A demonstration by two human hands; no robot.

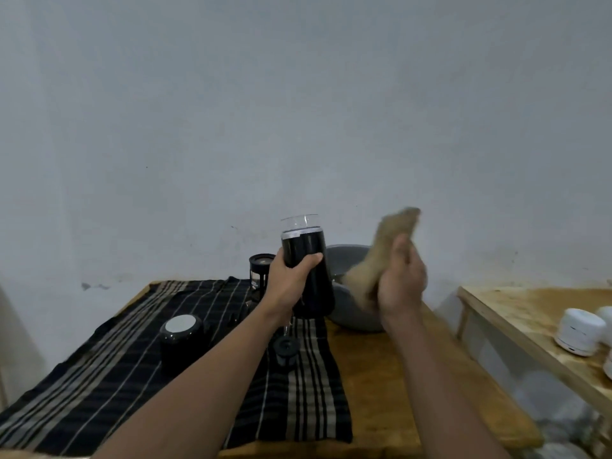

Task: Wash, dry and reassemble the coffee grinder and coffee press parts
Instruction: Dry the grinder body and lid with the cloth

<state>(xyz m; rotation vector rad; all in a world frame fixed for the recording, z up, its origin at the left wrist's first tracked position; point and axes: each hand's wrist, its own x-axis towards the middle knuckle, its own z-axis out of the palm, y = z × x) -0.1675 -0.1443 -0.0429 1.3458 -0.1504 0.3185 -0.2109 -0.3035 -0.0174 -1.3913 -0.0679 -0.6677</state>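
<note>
The coffee grinder (311, 276) is held nearly upright above the surface (381, 376), its long axis close to vertical. Its clear lid (299, 223) points up and its black base angles slightly down to the right. The left hand (288, 279) grips the body's middle, with fingers (308, 261) wrapped round it, lid above them and base below. Just right of those fingers, the right hand (402, 283) clamps its fingers on a blurred tan cloth (381, 253), apart from the grinder. A grey basin (347, 260) sits behind both hands. Below the left fingers, a small black filter part (286, 347) lies on a striped cloth (132, 376).
</note>
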